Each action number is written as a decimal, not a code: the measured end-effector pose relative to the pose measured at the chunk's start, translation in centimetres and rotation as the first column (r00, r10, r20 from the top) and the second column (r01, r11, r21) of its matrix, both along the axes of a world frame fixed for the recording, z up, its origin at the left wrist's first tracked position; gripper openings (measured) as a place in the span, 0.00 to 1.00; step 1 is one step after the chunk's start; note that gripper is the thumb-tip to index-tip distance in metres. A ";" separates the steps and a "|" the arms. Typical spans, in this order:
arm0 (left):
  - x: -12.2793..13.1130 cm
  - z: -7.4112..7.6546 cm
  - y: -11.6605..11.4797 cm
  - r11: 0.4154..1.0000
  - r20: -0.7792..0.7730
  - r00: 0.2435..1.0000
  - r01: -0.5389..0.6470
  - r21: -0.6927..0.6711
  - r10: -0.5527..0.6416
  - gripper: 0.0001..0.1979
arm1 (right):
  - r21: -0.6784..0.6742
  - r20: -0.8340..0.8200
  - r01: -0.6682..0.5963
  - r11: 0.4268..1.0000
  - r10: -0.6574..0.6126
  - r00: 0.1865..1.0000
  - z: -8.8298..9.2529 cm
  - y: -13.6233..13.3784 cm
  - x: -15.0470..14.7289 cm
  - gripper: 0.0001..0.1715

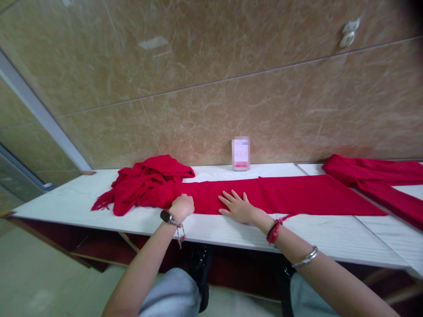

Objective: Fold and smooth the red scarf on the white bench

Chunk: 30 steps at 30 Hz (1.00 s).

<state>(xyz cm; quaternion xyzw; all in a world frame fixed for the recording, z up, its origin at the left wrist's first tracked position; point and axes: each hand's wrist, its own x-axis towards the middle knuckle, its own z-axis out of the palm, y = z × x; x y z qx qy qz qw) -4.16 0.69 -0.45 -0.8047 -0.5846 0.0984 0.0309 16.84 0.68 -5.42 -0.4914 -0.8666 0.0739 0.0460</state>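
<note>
A long red scarf (297, 193) lies stretched along the white tabletop, its middle part spread flat. At the left it is bunched in a loose heap (152, 171) with a fringe at the end. My left hand (183, 208) is closed in a fist on the scarf near the heap, with the cloth under and about its fingers. On the flat cloth just to the right rests my right hand (238, 208), palm down with fingers spread. At the right, more red cloth (376, 171) lies in folded strips; I cannot tell whether it joins the flat part.
A blurred phone-like upright object (241, 153) leans on the brown marbled wall (198, 119) behind the white table (211, 233). A small white figure (349, 33) is on the wall at upper right. Dark open shelving (102, 248) lies under the tabletop, near my legs.
</note>
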 end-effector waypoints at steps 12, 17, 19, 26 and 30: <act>3.7 0.5 -2.8 0.972 -0.014 0.973 0.229 -0.057 -0.230 0.26 | -0.008 0.015 0.004 1.000 -0.004 1.000 0.6 -0.4 -0.1 0.36; 1.4 0.8 -1.8 0.983 -0.123 0.978 -0.174 -0.052 0.167 0.24 | 0.024 0.035 0.007 1.000 -0.008 0.999 0.6 -0.6 -0.1 0.34; 0.6 0.9 -1.3 0.957 -0.157 0.947 -0.288 -0.040 0.279 0.23 | 0.028 0.031 0.009 1.000 -0.010 0.999 0.6 -0.6 -0.1 0.34; 3.0 -0.9 -3.0 0.998 -0.095 0.995 -0.029 0.053 0.034 0.24 | -0.007 0.023 0.014 1.000 -0.013 1.000 1.0 -0.7 -0.1 0.35; 4.2 -1.8 -2.9 0.975 0.130 0.981 0.162 -0.153 -0.143 0.28 | -0.016 0.039 0.023 1.000 -0.022 0.999 1.0 -0.7 -0.2 0.34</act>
